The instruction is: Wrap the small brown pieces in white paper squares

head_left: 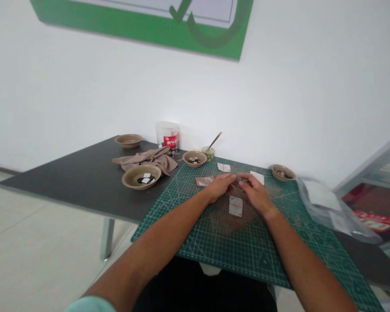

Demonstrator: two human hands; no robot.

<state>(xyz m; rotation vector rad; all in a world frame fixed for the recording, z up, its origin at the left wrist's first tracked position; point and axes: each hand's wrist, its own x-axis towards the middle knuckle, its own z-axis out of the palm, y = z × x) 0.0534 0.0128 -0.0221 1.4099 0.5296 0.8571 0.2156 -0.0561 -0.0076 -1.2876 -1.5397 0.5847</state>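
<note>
My left hand [221, 186] and my right hand [252, 193] meet above the green cutting mat [195, 234]. Their fingertips close together on a small dark piece [238, 179], mostly covered by the fingers and too small to name. Just below the hands lies a greyish square sheet [235, 206] with a crease across it. A brownish sheet [204, 181] rests left of my left hand. Two white pieces, one behind the hands [224, 167] and one beside my right fingers [257, 177], lie flat on the mat. Brown dust is spread around them.
Bowls with small pieces stand at the mat's back left [195, 164], back right [289, 178] and on the dark table [130, 184]. A cloth [143, 159], a tub [167, 132], another bowl [128, 138] and a cup [209, 155] with a brush are behind. A plastic bag [354, 225] lies right.
</note>
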